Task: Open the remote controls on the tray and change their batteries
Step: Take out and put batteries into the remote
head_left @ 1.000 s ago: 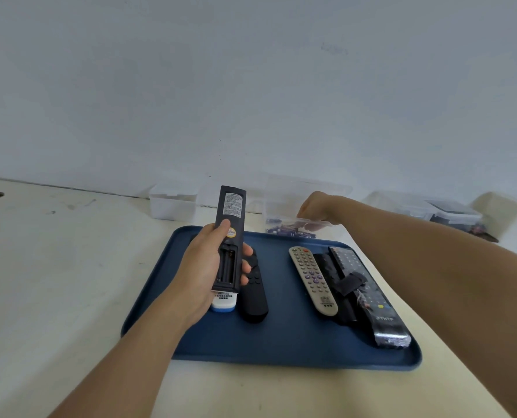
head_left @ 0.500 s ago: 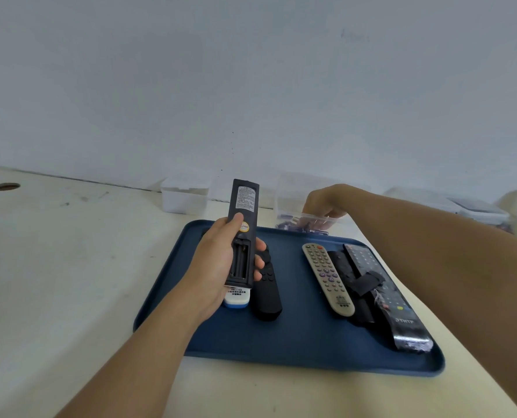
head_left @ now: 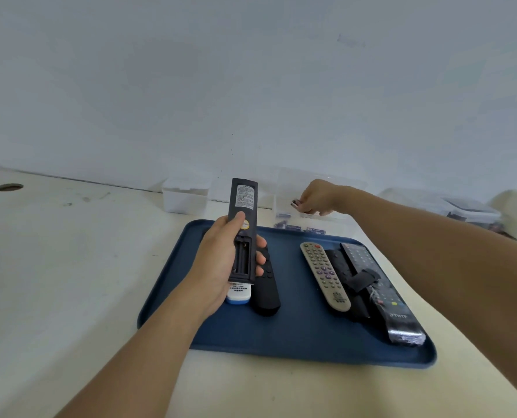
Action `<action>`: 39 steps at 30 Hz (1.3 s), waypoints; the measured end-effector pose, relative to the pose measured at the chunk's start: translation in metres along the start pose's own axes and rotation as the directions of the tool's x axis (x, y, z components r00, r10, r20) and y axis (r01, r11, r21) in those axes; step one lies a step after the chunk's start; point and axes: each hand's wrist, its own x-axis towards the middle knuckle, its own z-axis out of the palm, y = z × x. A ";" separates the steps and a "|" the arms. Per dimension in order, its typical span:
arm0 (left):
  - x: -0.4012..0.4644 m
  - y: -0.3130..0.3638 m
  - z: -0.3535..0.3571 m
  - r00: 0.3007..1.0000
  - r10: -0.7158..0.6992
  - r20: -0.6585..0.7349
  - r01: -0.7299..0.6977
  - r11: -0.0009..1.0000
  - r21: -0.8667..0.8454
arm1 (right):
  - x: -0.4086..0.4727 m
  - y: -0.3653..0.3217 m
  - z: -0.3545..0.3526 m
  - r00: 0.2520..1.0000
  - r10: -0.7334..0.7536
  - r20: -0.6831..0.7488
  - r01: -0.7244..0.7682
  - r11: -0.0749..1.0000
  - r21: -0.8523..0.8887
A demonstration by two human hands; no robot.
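One blue tray [head_left: 296, 342] lies in front of us on the pale table [head_left: 70, 282], and we count four remotes on it: a black one [head_left: 266, 292], a grey one [head_left: 325, 276], a dark one half under a loose black cover [head_left: 364, 279], and a long glossy one [head_left: 384, 294] at the right edge. A fifth, white with a blue end [head_left: 238, 295], peeks out beneath our left hand [head_left: 221, 260].

That hand wraps its fingers around the open remote [head_left: 242, 233], back side up, above the tray's left part; its two battery slots look empty. Our right hand [head_left: 319, 199] reaches into the clear box [head_left: 320, 188] behind the tray and pinches what we judge to be one battery [head_left: 296, 203]; more lie on the box floor, too blurred to count.

To do this step well, we should bring the battery over, check its marked end against the slot's spring, and press it in spring end first while the left hand keeps the remote level. A second battery will likely be needed.
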 end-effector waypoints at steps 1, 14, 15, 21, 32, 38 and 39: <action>0.000 0.000 0.000 1.000 0.003 -0.003 -0.003 1.000 -0.004 | -0.005 0.002 -0.001 0.999 -0.028 -0.024 0.029 0.997 0.073; -0.011 -0.002 0.016 0.999 -0.049 -0.022 0.045 0.990 -0.135 | -0.119 0.010 0.018 0.892 -0.267 -0.364 0.427 0.762 0.486; -0.012 -0.003 0.017 0.999 -0.052 -0.015 0.049 0.989 -0.142 | -0.135 0.006 0.019 0.896 -0.273 -0.351 0.435 0.703 0.563; -0.026 -0.003 0.034 0.994 -0.092 0.053 0.098 0.989 -0.115 | -0.216 -0.024 0.050 0.928 -0.320 -0.191 0.271 0.228 0.935; -0.033 -0.008 0.040 0.994 -0.096 0.060 0.096 0.995 0.007 | -0.229 -0.030 0.070 0.951 -0.010 -0.307 0.308 0.043 0.951; -0.035 -0.016 0.048 0.982 -0.158 0.105 0.157 0.987 0.020 | -0.229 -0.029 0.077 0.891 -0.005 -0.454 0.441 0.251 0.862; -0.033 -0.017 0.047 0.978 -0.169 0.124 0.166 0.986 0.030 | -0.230 -0.028 0.077 0.872 -0.019 -0.490 0.475 0.281 0.834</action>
